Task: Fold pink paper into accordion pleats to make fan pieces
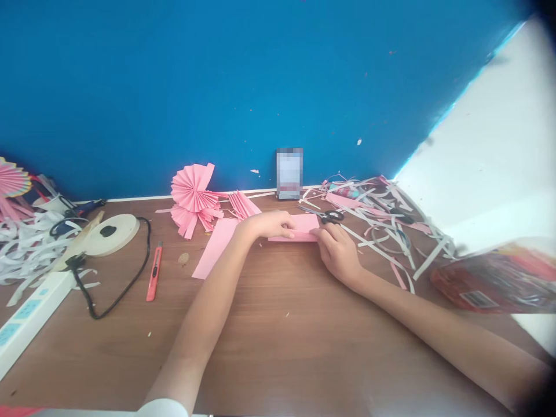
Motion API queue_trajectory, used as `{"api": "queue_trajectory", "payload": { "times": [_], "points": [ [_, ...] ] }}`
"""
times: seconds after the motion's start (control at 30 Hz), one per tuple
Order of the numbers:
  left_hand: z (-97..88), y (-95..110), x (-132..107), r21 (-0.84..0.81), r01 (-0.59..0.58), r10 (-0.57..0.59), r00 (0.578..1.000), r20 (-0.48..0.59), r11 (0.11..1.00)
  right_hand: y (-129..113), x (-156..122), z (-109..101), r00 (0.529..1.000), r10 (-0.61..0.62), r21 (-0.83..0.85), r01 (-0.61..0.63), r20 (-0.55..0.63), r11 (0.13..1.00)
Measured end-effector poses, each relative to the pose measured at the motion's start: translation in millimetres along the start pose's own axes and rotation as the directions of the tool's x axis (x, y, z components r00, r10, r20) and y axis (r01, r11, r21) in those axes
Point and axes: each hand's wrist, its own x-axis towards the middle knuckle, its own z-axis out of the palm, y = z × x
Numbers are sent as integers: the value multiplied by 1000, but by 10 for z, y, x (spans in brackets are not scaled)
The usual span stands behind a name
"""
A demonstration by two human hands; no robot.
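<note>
A strip of pink paper (304,222) lies across the middle of the wooden table, its near edge folded over in a narrow band. My left hand (274,225) grips that folded edge at its left part, fingers bent and thumb along the fold. At the right end, my right hand (336,249) pinches the same edge between thumb and fingers. Black-handled scissors (332,216) rest just beyond my right hand. A flat pink sheet (212,249) is partly hidden behind my left forearm. Behind it sit a pleated pink piece (243,204) and pink paper fans (194,188).
A phone (289,174) leans on the blue wall. Paper scraps (382,214) pile at the right near a plastic-wrapped package (499,284). On the left are a red utility knife (154,272), a round cream disc (113,234), a black cable (130,289), a power strip (35,318) and white shreds (30,249).
</note>
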Motion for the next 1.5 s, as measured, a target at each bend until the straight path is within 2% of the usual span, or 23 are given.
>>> {"api": "queue_trajectory", "payload": {
  "times": [0.17, 0.23, 0.3, 0.4, 0.47, 0.57, 0.73, 0.9, 1.1, 1.17, 1.3, 1.4, 1.5],
  "points": [
    [-4, -65, -20, 16, 46, -47, 994, 96, 999, -4, 10, 4, 999, -32, 100, 34, -24, 994],
    [-41, -66, -60, 30, 41, -44, 994, 96, 999, -14, -4, 8, 998, -59, 126, 63, -35, 990],
    [-82, -64, -103, 47, 44, -47, 996, 77, 998, -27, -23, 17, 988, -150, 127, 152, -20, 980],
    [-112, -76, -135, 62, 104, -109, 991, 78, 993, -47, -40, 34, 945, -322, 130, 313, 56, 941],
    [-100, -95, -123, 84, 150, -157, 984, 88, 985, -56, -32, 40, 928, -357, 136, 342, 107, 930],
    [-60, -121, -78, 107, 160, -167, 984, 61, 981, -66, 0, 33, 938, -301, 96, 288, 171, 953],
    [-52, -115, -45, 135, 52, -45, 998, -53, 989, -92, 32, 1, 923, -216, 54, 210, 318, 976],
    [-90, -58, -85, 184, 22, -2, 994, -112, 983, -98, 11, 16, 957, -99, -42, 114, 271, 993],
    [-104, 15, -149, 225, 115, -105, 993, -56, 968, -58, 25, 10, 983, 28, -202, 9, 183, 979],
    [-80, 52, -144, 225, 180, -180, 983, -22, 958, -50, 26, -9, 988, 10, -266, 32, 155, 963],
    [20, 192, -66, 233, 334, -347, 938, 18, 913, -32, 14, -44, 986, -76, -379, 126, 146, 917],
    [104, 301, 22, 289, 322, -337, 941, 2, 901, -15, 17, -76, 982, -91, -432, 156, 167, 888],
    [167, 333, 91, 289, 316, -339, 940, 30, 904, -35, 38, -123, 977, -59, -441, 146, 205, 886]
  ]
}}
